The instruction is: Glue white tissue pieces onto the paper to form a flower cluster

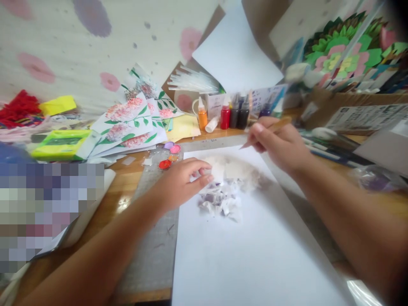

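My left hand reaches in from the left, its thumb and curled fingers closed at the edge of a piece of thin white tissue paper. Just in front of it, crumpled white scraps with purplish marks lie on a large white sheet. Above the sheet's far right part, my right hand is closed around a slim wooden-handled brush, whose pointed tip aims down and left. Blur hides the tip's detail. A small palette with orange, red, pink and purple paint stands beyond my left hand.
Paint bottles line the back. Flower pictures and a yellow-green box sit at back left. On the right are a cardboard box and several pens or brushes. A grey mat lies under the sheet.
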The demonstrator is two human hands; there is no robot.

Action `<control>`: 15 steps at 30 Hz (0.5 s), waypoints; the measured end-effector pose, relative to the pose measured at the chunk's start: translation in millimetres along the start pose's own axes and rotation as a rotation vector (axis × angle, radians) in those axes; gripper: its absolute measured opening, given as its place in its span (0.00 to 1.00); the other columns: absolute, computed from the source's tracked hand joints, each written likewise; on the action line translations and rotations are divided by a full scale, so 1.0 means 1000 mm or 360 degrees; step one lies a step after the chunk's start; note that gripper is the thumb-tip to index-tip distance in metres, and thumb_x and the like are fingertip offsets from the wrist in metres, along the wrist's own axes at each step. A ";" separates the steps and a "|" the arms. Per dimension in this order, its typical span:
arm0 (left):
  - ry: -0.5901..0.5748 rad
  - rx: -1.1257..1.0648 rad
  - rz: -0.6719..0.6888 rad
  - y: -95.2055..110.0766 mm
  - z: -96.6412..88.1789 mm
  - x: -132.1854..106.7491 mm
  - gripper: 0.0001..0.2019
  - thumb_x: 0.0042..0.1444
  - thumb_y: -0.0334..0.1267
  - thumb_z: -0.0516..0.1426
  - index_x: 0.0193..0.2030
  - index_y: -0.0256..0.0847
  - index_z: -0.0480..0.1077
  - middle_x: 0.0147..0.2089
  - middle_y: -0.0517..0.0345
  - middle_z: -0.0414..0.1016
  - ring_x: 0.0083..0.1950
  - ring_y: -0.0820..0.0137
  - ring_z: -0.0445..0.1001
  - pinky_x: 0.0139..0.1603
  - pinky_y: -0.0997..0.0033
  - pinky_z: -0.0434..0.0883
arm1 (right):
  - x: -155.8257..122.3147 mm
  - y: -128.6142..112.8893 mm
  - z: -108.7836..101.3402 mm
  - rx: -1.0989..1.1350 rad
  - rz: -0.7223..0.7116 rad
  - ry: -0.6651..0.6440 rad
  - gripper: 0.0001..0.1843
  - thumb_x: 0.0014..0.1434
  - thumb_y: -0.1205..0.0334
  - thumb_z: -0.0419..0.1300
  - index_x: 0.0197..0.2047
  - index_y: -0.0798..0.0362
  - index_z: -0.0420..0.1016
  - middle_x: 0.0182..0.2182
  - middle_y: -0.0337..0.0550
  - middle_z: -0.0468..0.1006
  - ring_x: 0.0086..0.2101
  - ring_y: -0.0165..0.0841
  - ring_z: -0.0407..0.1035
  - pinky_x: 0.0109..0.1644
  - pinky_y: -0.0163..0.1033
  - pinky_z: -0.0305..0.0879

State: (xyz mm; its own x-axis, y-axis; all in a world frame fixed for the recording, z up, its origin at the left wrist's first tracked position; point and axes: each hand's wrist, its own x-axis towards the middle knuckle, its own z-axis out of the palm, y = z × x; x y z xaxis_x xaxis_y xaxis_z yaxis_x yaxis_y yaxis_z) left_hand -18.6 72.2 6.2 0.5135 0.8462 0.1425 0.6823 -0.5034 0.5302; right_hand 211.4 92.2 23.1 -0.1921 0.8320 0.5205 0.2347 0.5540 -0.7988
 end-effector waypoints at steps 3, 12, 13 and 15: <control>0.0085 -0.0002 -0.0124 0.003 0.008 0.003 0.17 0.53 0.51 0.51 0.41 0.42 0.68 0.41 0.58 0.70 0.39 0.69 0.68 0.37 0.69 0.66 | -0.002 -0.004 0.006 -0.0221 0.0001 -0.0266 0.20 0.59 0.50 0.45 0.27 0.55 0.66 0.24 0.39 0.68 0.25 0.24 0.62 0.29 0.31 0.58; 0.0171 -0.0049 0.0084 0.004 0.013 0.006 0.04 0.53 0.34 0.52 0.29 0.40 0.66 0.32 0.62 0.69 0.35 0.74 0.67 0.36 0.73 0.64 | -0.004 -0.001 0.006 -0.0521 0.0028 -0.0477 0.23 0.60 0.48 0.43 0.34 0.58 0.69 0.30 0.45 0.72 0.30 0.28 0.66 0.34 0.33 0.61; 0.0173 -0.0036 0.0122 0.005 0.012 0.005 0.03 0.52 0.33 0.52 0.29 0.40 0.66 0.32 0.62 0.69 0.36 0.73 0.67 0.37 0.73 0.64 | -0.005 -0.003 0.006 -0.0555 0.0019 -0.0488 0.22 0.60 0.49 0.44 0.34 0.58 0.69 0.31 0.46 0.73 0.30 0.29 0.67 0.34 0.33 0.61; 0.0193 0.0000 0.0209 0.007 0.011 0.004 0.03 0.52 0.31 0.53 0.29 0.40 0.66 0.31 0.62 0.69 0.36 0.73 0.67 0.38 0.72 0.64 | -0.006 -0.007 0.006 -0.0634 -0.0009 -0.0514 0.20 0.60 0.52 0.44 0.34 0.57 0.70 0.30 0.45 0.73 0.31 0.29 0.67 0.34 0.33 0.60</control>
State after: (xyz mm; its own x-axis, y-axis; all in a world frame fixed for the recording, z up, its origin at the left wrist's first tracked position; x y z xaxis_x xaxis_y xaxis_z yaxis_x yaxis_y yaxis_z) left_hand -6.5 69.9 0.8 0.5317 0.7881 0.3101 0.6136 -0.6108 0.5005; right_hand 205.5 83.8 23.7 -0.4643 0.8116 0.3547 0.5656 0.5798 -0.5864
